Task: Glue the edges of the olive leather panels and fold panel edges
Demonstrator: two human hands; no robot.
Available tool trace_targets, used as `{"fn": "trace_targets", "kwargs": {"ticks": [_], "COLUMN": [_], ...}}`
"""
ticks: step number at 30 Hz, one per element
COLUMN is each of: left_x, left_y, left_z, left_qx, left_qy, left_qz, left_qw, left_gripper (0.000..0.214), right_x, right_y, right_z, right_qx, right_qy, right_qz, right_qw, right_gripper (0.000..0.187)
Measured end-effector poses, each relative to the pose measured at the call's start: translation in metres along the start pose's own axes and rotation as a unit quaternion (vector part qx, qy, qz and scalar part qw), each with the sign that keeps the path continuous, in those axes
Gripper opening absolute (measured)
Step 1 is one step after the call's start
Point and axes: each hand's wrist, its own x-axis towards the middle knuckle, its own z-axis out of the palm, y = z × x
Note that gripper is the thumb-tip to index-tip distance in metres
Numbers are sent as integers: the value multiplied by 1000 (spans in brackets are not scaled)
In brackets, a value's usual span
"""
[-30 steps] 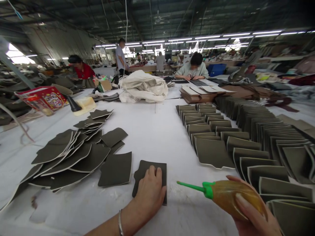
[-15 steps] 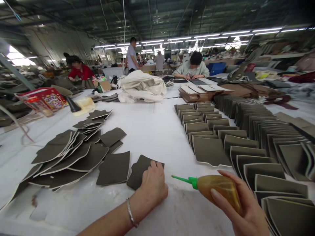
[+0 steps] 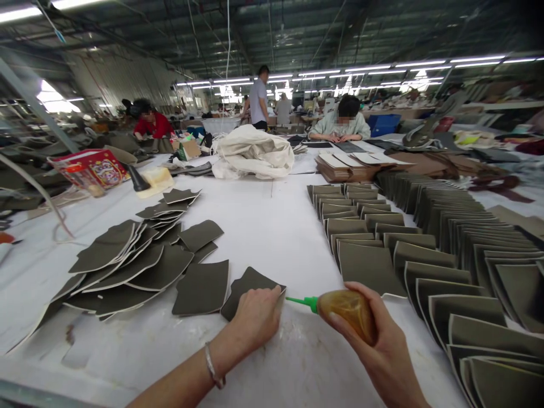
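Observation:
My right hand is wrapped round a squeeze bottle of amber liquid, probably glue, with a green nozzle. The nozzle tip points left, close to the right edge of a dark olive sheet piece. Whether tip and edge touch I cannot tell. My left hand, with a silver bangle at the wrist, grips that piece near its right corner, fingers curled over it and the thumb hidden. Beside it lies another cut piece, apart from the loose heap at the left.
Rows of folded olive pieces stand along the right side of the white table. Further back are a white cloth bundle, stacked brown pieces and a red bag. Across the table a person works with both hands.
My right hand has brought the bottle left, so its nozzle is nearer the held piece. My left hand's fingers have shifted on the corner. The camera view has turned slightly left.

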Motion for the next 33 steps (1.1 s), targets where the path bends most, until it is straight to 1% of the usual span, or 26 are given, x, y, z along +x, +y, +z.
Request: {"fn": "trace_targets", "kwargs": {"ticks": [3,6,9,12,16,21,23,27,31,33], "left_x": [1,2,3,3,3,4,5,4,2,2], "left_y": [-3,-6,-9,-11,-13,-16,-17,-20,-22,-23], "left_z": [0,2,2,2,2,4,6,9,11,10], "left_qx": [-4,-7,-7,-9,-27,-54,-61,-71,-75,-78], "left_qy": [1,2,-2,-4,3,5,7,16,13,8], "left_qz": [9,24,34,31,37,46,47,53,56,59], "left_qw": [1000,1000,999,999,999,997,997,996,996,995], "left_gripper": [43,50,55,55,54,55,55,57,57,56], "right_x": [7,13,16,15,12,13,13,15,19,18], "right_y": [10,15,14,10,10,14,15,16,17,17], "right_z": [5,10,14,16,16,16,17,16,15,14], "right_qx": [-36,-60,-83,-98,-107,-109,-105,-81,-73,-66], "right_qy": [-18,-23,-27,-35,-44,-9,-18,-56,-39,-40], "right_qz": [-46,-103,-158,-186,-167,-157,-149,-91,-63,-49], "right_qw": [998,993,984,977,979,981,983,991,995,996], "right_gripper": [53,49,44,41,41,41,40,43,46,47]}}
